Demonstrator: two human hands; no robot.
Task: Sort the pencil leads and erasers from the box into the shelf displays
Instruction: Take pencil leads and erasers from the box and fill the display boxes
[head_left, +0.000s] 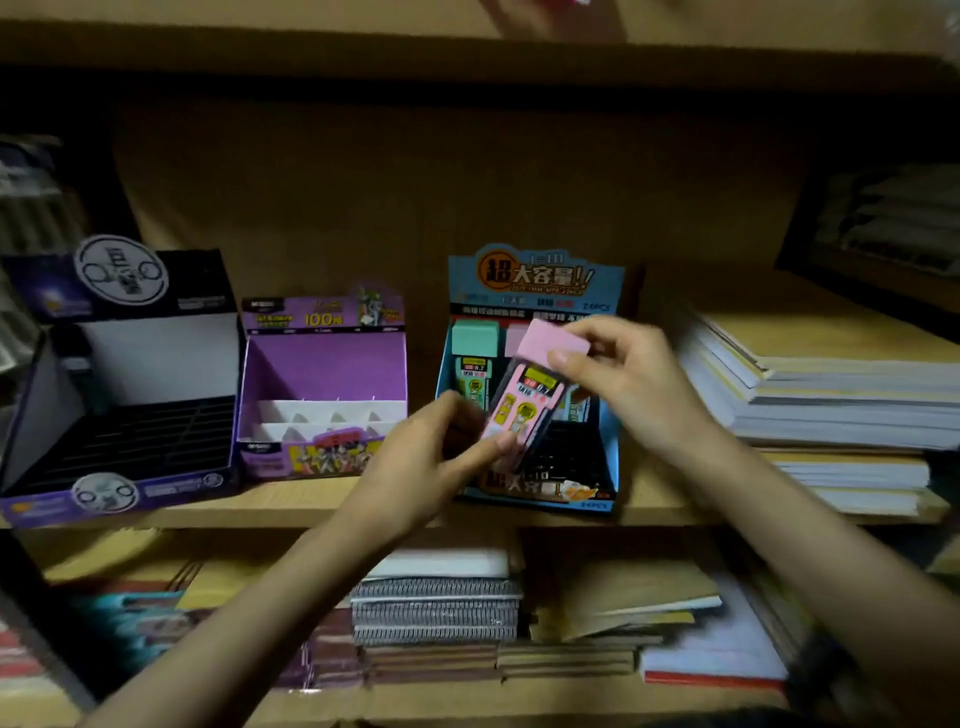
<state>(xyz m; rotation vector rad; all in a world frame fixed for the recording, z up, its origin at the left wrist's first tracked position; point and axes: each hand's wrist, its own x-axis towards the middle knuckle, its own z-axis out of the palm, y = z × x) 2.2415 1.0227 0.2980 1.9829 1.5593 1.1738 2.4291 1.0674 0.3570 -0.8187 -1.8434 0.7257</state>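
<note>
A pink pencil-lead case (524, 402) with a pink cap is held tilted in front of the blue display box (608, 447). My right hand (628, 379) pinches its capped top end. My left hand (441, 452) pinches its lower end. Inside the blue display a green-capped lead case (474, 358) stands upright at the back left, with another pink one partly hidden beside it. A purple display box (322, 364) with white dividers and a dark display box (119, 364) stand to the left; both look empty.
All three displays sit on a wooden shelf (322, 501). A tall stack of notebooks (831, 384) fills the shelf's right side. Spiral notebooks (436, 605) and books lie on the shelf below. More stacked goods sit at the far left and far right.
</note>
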